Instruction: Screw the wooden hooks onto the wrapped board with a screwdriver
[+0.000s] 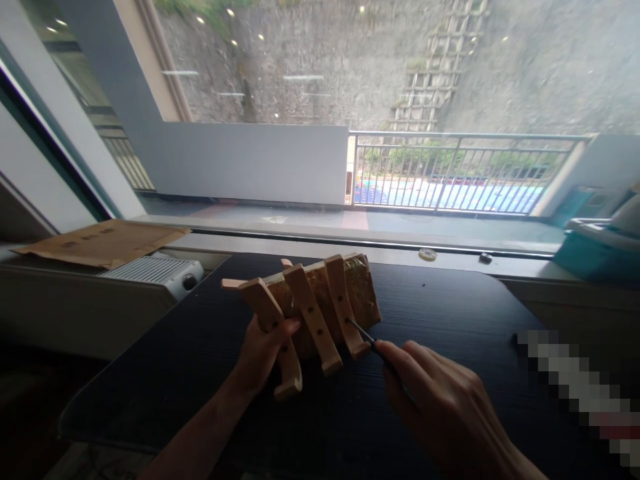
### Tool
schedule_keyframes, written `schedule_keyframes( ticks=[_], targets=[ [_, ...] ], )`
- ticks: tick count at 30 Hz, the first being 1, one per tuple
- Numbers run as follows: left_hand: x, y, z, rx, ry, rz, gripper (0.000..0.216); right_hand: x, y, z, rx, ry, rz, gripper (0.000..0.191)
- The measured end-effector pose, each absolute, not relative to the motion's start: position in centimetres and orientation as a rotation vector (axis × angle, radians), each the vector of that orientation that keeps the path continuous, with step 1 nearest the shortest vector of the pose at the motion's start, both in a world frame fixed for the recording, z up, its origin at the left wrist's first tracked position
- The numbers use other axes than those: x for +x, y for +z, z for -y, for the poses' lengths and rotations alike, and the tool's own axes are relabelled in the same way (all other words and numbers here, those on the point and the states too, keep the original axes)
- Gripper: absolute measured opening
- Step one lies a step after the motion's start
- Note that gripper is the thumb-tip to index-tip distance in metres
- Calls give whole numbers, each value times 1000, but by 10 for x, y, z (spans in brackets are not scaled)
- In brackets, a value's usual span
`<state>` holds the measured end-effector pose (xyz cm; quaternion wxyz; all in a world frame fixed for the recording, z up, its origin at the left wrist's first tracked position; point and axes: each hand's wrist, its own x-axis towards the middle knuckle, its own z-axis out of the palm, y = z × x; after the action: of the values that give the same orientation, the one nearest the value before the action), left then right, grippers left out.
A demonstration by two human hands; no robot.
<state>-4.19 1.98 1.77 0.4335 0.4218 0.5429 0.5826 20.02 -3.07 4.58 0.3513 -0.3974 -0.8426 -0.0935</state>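
A wooden rack (311,293) made of a bark-covered wood piece with three curved wooden hooks is tilted over the black table. Each hook shows two dark holes. My left hand (263,347) grips its left end, thumb over the left hook (263,298). My right hand (435,383) is closed round the dark handle of a screwdriver (364,331). The tool's thin shaft points up and left, its tip at the lower hole of the right hook (344,300). Whether a screw sits in that hole is too small to tell.
The black table (440,307) stands against a window sill. On the sill lie a tape roll (427,254) and a small dark object (485,257). A teal bin (595,243) is at right. Brown cardboard (105,240) rests over a white vented device (155,270) at left.
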Motion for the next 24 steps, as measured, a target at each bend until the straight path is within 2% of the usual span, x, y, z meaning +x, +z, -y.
schedule_keyframes(
  ticks=[16,24],
  targets=[
    [-43,12,-19,1087,1447,-1467,51,195,42,29,-1041,-193,2232,27],
    [-30,24,-11,1048,1514,-1525,50,203,46,30,-976,-388,2499,40]
  ],
)
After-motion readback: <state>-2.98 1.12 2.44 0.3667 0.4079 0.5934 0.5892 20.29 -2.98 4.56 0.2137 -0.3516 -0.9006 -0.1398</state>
